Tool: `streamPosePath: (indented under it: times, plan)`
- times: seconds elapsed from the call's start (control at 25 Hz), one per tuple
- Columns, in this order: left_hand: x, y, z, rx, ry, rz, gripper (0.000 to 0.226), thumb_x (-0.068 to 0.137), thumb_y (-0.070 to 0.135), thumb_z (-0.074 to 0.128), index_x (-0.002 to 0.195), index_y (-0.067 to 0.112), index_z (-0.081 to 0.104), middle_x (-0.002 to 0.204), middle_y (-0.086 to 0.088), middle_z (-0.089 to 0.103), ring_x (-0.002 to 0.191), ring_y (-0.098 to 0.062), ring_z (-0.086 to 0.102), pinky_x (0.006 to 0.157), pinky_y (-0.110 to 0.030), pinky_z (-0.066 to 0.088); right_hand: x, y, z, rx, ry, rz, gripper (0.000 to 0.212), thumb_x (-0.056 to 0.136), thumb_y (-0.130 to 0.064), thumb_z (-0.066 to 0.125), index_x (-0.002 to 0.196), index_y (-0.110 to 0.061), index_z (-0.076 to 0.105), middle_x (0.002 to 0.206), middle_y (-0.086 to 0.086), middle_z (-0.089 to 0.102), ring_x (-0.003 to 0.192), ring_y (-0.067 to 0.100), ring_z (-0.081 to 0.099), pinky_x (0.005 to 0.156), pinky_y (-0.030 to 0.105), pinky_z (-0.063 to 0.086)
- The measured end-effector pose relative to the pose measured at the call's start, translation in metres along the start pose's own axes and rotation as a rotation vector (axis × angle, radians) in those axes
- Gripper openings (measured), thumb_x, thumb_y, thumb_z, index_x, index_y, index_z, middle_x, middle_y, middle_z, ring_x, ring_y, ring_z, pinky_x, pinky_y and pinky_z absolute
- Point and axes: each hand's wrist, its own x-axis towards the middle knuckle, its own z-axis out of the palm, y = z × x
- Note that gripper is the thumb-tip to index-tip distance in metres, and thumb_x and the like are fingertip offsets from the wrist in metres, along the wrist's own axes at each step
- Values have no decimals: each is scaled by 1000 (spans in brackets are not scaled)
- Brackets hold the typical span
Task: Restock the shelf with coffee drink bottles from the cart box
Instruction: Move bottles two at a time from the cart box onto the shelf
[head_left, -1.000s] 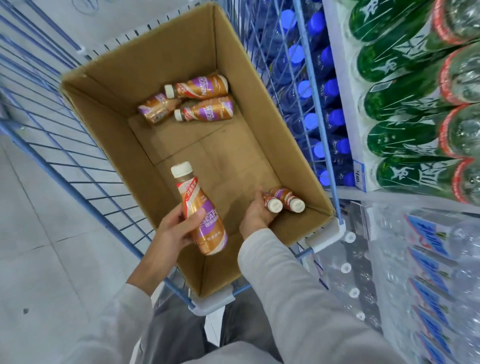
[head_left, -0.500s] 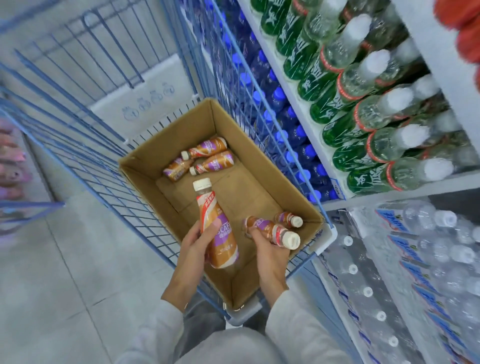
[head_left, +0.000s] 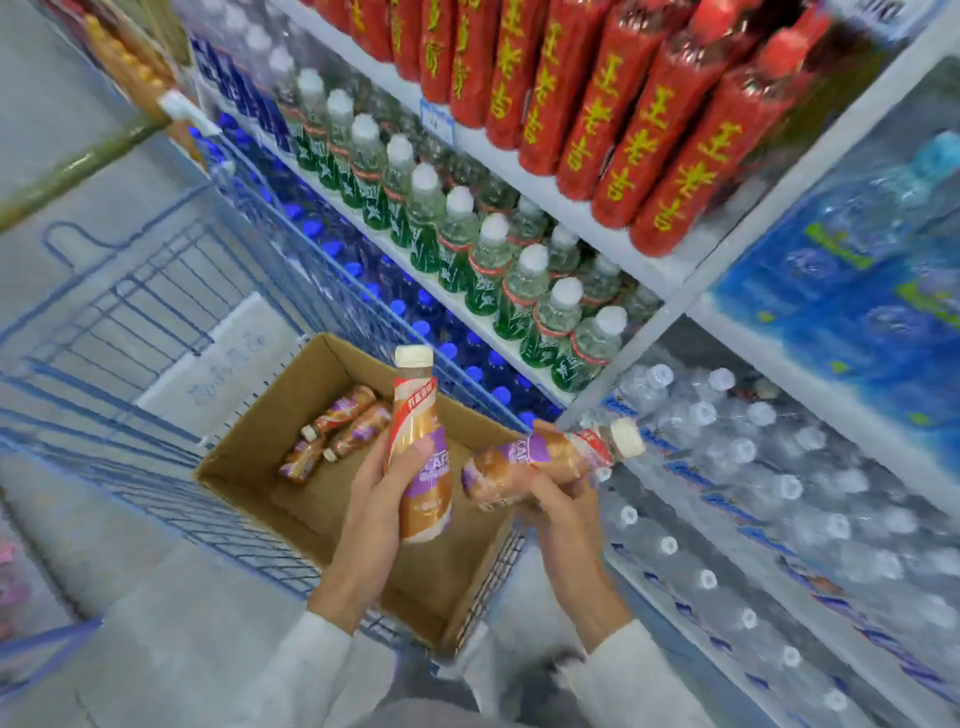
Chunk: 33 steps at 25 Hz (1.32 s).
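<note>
The bottles have been raised above the box (head_left: 260, 415). An upright bottle (head_left: 415, 405) is gripped by the left hand (head_left: 382, 499), a sideways bottle (head_left: 561, 453) by the right hand (head_left: 563, 506).

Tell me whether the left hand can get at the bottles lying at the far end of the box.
Probably not yet: the left hand grips an upright coffee bottle. The box is open-topped and nothing covers those bottles, so only the full hand hinders.
</note>
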Motion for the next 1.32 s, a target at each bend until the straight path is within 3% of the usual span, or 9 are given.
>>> streamPosePath:
  times: [0.12,0.28,0.4,0.48,0.6,0.68,0.76,1.08,1.32]
  plan:
    - [-18,5,52,9,-72,53,54,59,62,87,104,35,78,93,1,79,77,-11,74,62,-23,57,-14,-26,-51,60,23,-57,49,66,-31,81,113,-25,70,106,4,75,106,23,70,107,55,48]
    - [-61,-9,147,46,-207,62,47,62,52,80,98,22,79,89,-9,78,68,-19,74,55,-28,57,-48,-72,-141,74,52,-174,30,63,-35,78,92,-35,70,95,-3,75,95,15,72,89,38,54]
    - [-98,-24,225,79,-311,61,62,62,55,80,109,15,73,93,-15,77,70,-25,74,55,-32,56,-78,-107,-219,46,110,-266,45,61,-42,78,102,-27,65,94,-8,76,93,10,72,86,35,54]
    - [-118,-30,275,117,-373,75,66,60,59,80,112,18,71,94,-12,78,74,-25,74,57,-34,57,-98,-129,-270,17,136,-336,37,65,-42,77,100,-36,66,95,-11,75,95,9,72,88,35,55]
    - [-150,-30,352,143,-483,117,49,59,60,79,98,31,77,90,-5,79,73,-19,75,57,-31,58,-132,-164,-342,-23,210,-439,28,69,-40,75,93,-47,63,92,-14,73,92,8,71,83,32,56]
    - [-167,-26,400,161,-576,149,37,59,60,79,87,36,80,86,-4,79,70,-19,76,55,-30,58,-148,-185,-383,-39,260,-516,29,70,-39,74,94,-47,60,84,-18,70,82,4,68,73,23,55]
    - [-183,-22,445,187,-652,178,33,58,61,78,83,39,79,83,-1,79,68,-16,76,53,-27,57,-161,-206,-418,-55,314,-572,34,71,-39,74,100,-48,57,86,-18,69,83,4,68,75,24,55]
    - [-217,-5,582,228,-928,283,29,66,54,83,90,38,79,92,-2,79,77,-15,76,61,-25,58,-161,-278,-512,-101,467,-678,70,70,-41,77,133,-47,45,100,-16,73,94,4,72,75,24,56]
    - [-214,24,653,266,-1045,397,34,68,60,80,96,42,77,100,5,79,88,-9,76,66,-18,57,-152,-330,-551,-208,557,-747,60,75,-36,78,126,-53,50,109,-15,72,100,7,71,89,36,57]
